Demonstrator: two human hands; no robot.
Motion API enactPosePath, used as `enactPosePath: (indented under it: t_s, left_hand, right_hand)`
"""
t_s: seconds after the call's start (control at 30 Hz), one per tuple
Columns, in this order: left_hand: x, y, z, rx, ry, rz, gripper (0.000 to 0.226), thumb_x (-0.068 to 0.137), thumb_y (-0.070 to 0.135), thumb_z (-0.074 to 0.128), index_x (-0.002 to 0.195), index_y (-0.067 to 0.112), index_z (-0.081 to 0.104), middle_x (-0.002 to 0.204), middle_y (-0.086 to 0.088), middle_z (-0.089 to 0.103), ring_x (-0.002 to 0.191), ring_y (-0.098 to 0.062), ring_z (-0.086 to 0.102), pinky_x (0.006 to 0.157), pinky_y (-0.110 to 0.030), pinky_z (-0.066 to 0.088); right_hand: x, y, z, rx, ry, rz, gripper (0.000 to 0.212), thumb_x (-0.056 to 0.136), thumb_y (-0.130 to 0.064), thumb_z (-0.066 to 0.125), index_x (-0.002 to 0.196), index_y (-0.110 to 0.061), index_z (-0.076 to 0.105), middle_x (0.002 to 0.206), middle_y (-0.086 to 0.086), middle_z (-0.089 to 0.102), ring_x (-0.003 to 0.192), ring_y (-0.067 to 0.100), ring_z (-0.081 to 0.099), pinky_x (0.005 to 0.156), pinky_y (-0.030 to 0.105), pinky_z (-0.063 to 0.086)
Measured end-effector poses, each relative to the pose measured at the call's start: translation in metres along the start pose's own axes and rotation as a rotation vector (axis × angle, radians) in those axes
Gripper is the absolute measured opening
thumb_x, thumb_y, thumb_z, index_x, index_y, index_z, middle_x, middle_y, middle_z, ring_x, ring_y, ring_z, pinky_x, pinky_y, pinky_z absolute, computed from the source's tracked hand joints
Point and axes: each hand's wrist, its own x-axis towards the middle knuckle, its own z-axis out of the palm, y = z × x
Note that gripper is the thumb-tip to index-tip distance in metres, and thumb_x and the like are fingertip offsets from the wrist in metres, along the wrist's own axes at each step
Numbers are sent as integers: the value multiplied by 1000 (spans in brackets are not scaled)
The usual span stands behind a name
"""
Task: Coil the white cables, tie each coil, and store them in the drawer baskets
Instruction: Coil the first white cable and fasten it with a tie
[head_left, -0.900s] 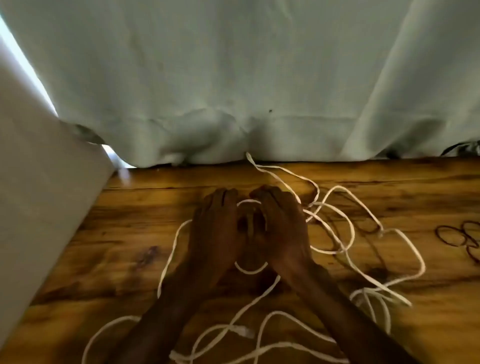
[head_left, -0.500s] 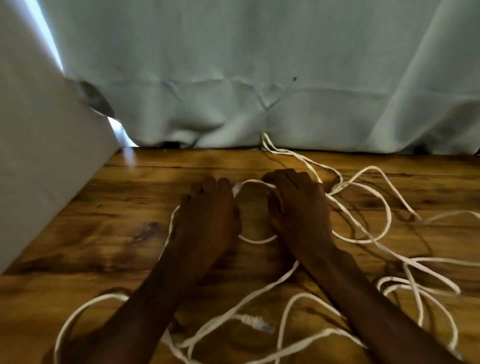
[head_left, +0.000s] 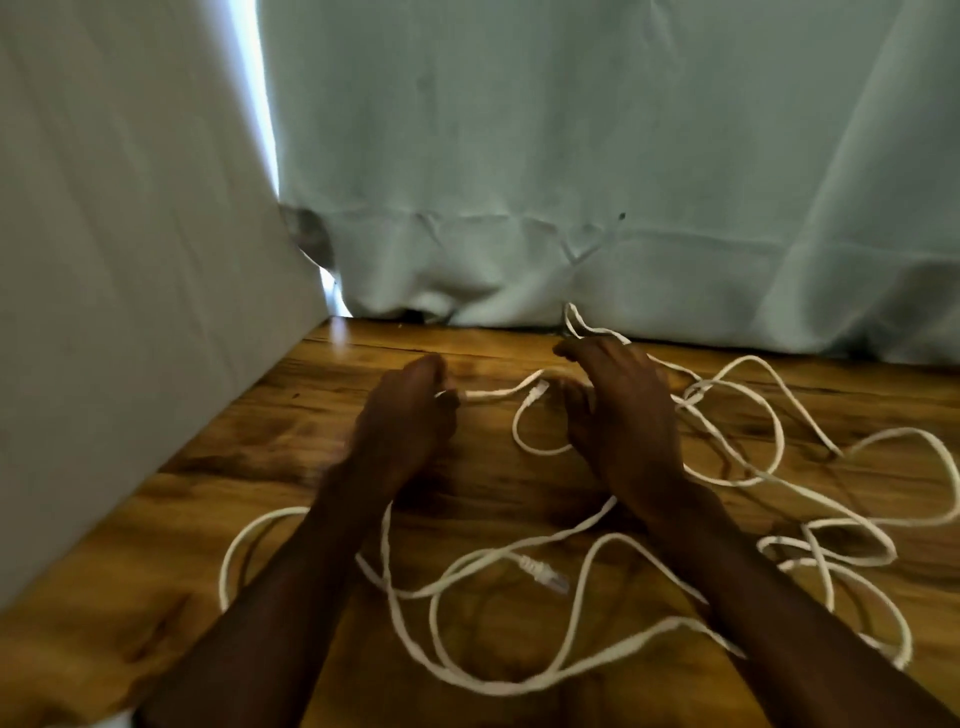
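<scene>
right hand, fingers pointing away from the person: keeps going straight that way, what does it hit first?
Likely the white cable loop lying just past the right hand, then the pale curtain hanging at the table's far edge. Depth unclear.

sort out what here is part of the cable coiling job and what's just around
Part of the job:
- white cables loose on the table
- plug end near the front
- left hand pinching a cable
- right hand among the loops

Just around:
- wooden table
- pale curtain

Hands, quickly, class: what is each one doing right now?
Left hand: pinches the white cable near its end.
Right hand: fingers loosely curled over the cable; whether it grips cannot be told.
</scene>
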Motion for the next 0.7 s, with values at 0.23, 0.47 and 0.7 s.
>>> enactPosePath:
  t_s: [0.23,0.47,0.7]
  left_hand:
    - [-15,50,-13,-970,-143,147,16,96,10,69,108,5,60,57,-9,52,38,-14,37,39,-20,29]
    - [-6,37,-20,-911,-547,211,33,91,2,70,121,8,59,70,-14,60,56,-26,54,55,-34,49]
    - [-5,37,-7,-1065,-420,74,23,104,22,52,103,4,66,67,-11,49,49,-19,47,46,-26,43]
  right_hand:
    - [-3,-20,-5,214,-118,-74,51,102,-23,63,151,-25,48,143,-2,59,112,11,60,87,15,38]
    - [15,10,-36,431,436,313,18,104,-28,63,106,-19,78,87,-7,76,76,11,71,71,38,56]
    - [13,16,-37,149,262,282,47,92,-9,63,136,-24,59,134,-2,59,97,17,67,81,33,54]
